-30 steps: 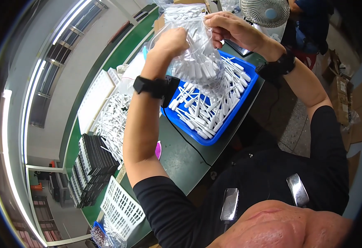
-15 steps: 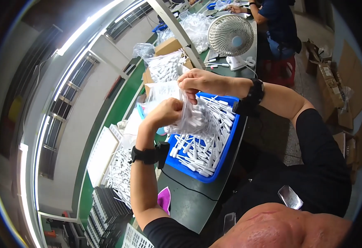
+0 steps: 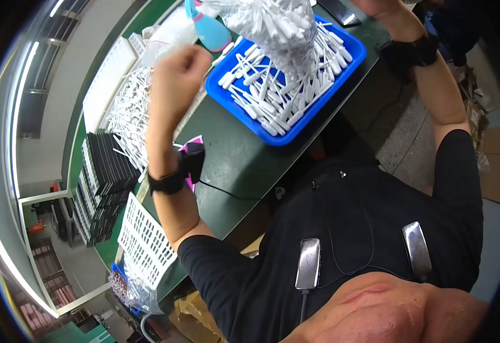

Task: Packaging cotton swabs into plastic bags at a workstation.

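Observation:
A clear plastic bag (image 3: 284, 28) packed with white pieces rests on the blue tray (image 3: 277, 139), its top running to the picture's upper edge. Around it in the tray lie many loose white plastic sticks (image 3: 267, 108) with thicker ends. My left hand (image 3: 184, 74) is raised left of the tray, apart from the bag; its fingers look curled but are smeared by motion. At the upper edge, right of the bag, my right hand (image 3: 378, 6) is partly cut off and its fingers are out of sight. Neither hand touches the bag.
A blue spray bottle (image 3: 211, 35) stands beyond the tray's left corner, and a phone (image 3: 339, 11) lies behind it. More white sticks (image 3: 130, 108) are heaped at left, near stacked black trays (image 3: 104, 183) and a white slotted sheet (image 3: 144, 240). A pink cloth (image 3: 195, 140) lies by my left wrist.
Both hands were gripping the bag's top above the tray; they have let go and moved apart, left and right. The bag now rests on the tray. The view has tilted downward.

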The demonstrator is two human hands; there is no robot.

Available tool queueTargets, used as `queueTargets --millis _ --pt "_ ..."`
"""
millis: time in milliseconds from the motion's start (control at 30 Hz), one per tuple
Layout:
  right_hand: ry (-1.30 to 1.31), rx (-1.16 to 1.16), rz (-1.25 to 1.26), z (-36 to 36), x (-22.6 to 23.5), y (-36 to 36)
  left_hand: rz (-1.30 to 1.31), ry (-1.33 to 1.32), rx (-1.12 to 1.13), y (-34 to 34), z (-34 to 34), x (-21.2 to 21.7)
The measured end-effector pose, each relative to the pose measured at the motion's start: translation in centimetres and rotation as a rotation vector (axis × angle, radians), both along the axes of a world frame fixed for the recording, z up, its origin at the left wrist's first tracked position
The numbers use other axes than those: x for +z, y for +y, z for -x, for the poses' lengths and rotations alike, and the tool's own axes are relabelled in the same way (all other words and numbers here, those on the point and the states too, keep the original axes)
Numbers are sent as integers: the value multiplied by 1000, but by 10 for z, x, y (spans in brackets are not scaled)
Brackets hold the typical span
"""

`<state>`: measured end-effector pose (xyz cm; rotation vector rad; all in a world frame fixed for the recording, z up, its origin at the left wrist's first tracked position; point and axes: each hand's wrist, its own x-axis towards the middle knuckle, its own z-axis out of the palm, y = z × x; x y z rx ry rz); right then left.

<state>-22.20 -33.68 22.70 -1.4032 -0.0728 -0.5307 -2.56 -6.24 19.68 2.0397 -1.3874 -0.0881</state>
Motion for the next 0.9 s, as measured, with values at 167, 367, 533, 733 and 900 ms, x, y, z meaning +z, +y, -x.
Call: queueTargets --millis 167,367,533,733,900 --pt "20 -53 -13 5 3 8 -314 -237 -274 -8 19 -104" --pt "46 -96 -7 11 1 17 -294 -705 -461 -5 17 -133" --pt "49 -99 -22 10 3 16 -393 -870 -638 -32 19 -139" --pt "43 -114 -57 9 3 15 -175 -1167 -833 -49 7 -144" --pt "31 -72 -41 10 2 13 -310 -1115 -896 -56 11 -141"
